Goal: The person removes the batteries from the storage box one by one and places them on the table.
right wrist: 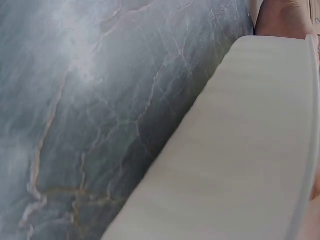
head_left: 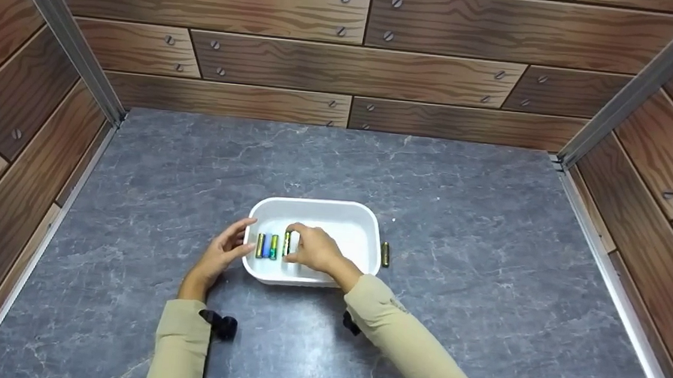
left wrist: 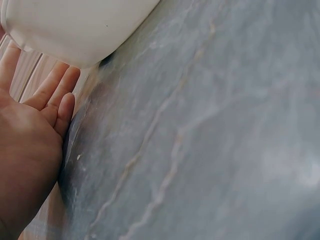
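Note:
A white plastic tub [head_left: 317, 280] stands on the grey marbled surface in the head view. My right hand [head_left: 316, 250] reaches inside it and pinches a battery [head_left: 286, 244] end to end between thumb and fingers. Left of that battery lie a dark gold one [head_left: 260, 246], a blue one [head_left: 267, 246] and a green and yellow one [head_left: 274, 247], side by side in the tub. My left hand [head_left: 224, 255] rests against the tub's left rim with fairly straight fingers; the left wrist view shows its palm [left wrist: 30, 150] beside the tub wall [left wrist: 75, 25]. The tub's side hides most of my right hand in the right wrist view.
Another dark gold battery [head_left: 385, 254] lies on the surface just outside the tub's right wall. Wood-patterned panels [head_left: 346, 66] enclose the back and both sides, with metal posts [head_left: 633, 86] at the corners.

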The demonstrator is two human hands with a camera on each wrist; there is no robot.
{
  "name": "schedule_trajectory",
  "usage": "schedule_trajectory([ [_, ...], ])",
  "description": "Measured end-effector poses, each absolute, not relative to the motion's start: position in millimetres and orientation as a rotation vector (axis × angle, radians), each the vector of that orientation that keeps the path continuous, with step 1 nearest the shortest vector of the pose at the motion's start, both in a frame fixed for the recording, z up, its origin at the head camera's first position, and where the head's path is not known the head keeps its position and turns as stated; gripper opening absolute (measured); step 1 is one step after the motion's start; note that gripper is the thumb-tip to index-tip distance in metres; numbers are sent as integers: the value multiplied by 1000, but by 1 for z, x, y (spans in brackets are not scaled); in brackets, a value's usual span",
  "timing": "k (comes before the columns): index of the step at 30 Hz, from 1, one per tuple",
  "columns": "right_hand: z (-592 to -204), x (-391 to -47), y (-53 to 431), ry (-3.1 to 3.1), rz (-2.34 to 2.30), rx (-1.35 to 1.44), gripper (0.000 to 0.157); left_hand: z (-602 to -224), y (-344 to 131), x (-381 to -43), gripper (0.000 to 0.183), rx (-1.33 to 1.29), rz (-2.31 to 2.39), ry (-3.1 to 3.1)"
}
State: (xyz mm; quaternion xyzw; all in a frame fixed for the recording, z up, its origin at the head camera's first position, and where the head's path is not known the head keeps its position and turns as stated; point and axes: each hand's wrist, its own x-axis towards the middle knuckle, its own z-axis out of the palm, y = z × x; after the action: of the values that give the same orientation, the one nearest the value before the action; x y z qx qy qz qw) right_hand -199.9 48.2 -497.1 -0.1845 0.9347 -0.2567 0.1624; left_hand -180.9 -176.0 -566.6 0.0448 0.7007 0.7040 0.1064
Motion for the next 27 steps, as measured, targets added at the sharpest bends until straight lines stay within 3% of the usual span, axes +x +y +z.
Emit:
schedule_trajectory([
  [27,-471,-191,85,2660,-751,-624,58,-567,-176,-181,56,138,2086,2043],
])
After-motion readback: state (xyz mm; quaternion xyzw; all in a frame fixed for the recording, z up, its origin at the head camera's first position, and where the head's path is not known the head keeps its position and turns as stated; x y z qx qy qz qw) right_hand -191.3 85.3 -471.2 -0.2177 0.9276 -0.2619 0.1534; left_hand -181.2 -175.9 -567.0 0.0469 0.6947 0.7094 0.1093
